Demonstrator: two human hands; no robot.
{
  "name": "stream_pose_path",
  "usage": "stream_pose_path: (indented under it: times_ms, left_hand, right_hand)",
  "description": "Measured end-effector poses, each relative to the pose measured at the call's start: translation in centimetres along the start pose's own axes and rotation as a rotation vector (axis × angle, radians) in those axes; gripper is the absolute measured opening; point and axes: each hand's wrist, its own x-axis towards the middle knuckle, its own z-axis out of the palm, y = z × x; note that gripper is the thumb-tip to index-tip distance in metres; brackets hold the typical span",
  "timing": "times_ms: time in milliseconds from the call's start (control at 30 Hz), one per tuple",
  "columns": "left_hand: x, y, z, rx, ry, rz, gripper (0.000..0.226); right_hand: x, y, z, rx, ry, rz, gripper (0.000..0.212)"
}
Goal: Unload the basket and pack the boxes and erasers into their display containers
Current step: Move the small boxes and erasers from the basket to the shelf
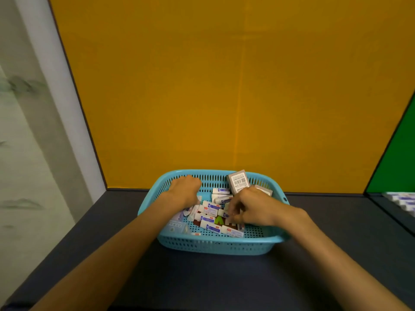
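A light blue perforated basket (215,245) stands on the dark table, filled with several white erasers (210,208) in blue-and-white sleeves. A grey box with a barcode label (238,181) leans against the basket's far wall. A flat light blue box (177,226) lies at the near left inside. Both hands are inside the basket. My left hand (185,189) is curled with its fingers down among the erasers at the far left; what it holds is hidden. My right hand (251,207) pinches at an eraser near the middle right.
The basket sits on a dark grey table (202,281) against an orange back wall (224,86). At the far right edge, a row of white and purple items (402,199) lies beyond a green panel (395,164). A pale wall runs along the left.
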Motion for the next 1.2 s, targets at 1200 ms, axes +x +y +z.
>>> stream_pose_path:
  times_ms: [1200]
  left_hand:
    - [-8.5,7.2,-5.6,-1.141,0.152,0.344,0.031]
  right_hand:
    - [-11.8,-1.4,-2.9,0.170,0.373,0.272,0.018]
